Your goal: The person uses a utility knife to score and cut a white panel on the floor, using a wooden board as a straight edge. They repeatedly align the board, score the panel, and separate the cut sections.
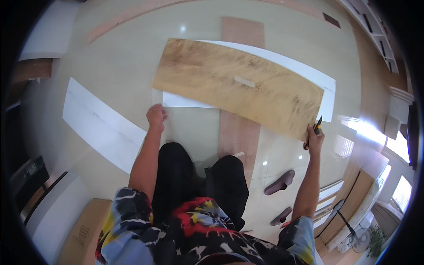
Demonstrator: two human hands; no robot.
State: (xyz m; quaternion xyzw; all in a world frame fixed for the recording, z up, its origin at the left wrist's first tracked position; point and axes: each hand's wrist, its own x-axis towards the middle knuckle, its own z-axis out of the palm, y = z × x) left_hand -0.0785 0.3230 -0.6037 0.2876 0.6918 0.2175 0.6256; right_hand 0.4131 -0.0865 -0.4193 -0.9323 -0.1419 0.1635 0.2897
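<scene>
Looking down from the head camera now, and I see the wood veneer sheet lying flat on the glossy tiled floor, tilted so its long edge runs from upper left down to lower right. It is golden brown with dark smoky streaks toward both ends, and a small pale strip sits near its middle. Under it lies a white panel, showing along the far edge and at the near left corner, and under both runs a reddish plywood board, reaching from the top of the view down toward the knees.

The left hand rests at the near left corner of the white panel, fingers curled together against it (I cannot tell if they pinch the edge). The right hand is at the veneer's lower right corner, fingers clamped on a utility knife, its tip just at the sheet's edge.

As for containers, a cardboard box sits at lower left, closed, contents hidden. Beside it another long white panel lies on the floor, well apart from the veneer. A pair of brown slippers lies just right of the black-trousered legs, and a floor fan stands at lower right.
</scene>
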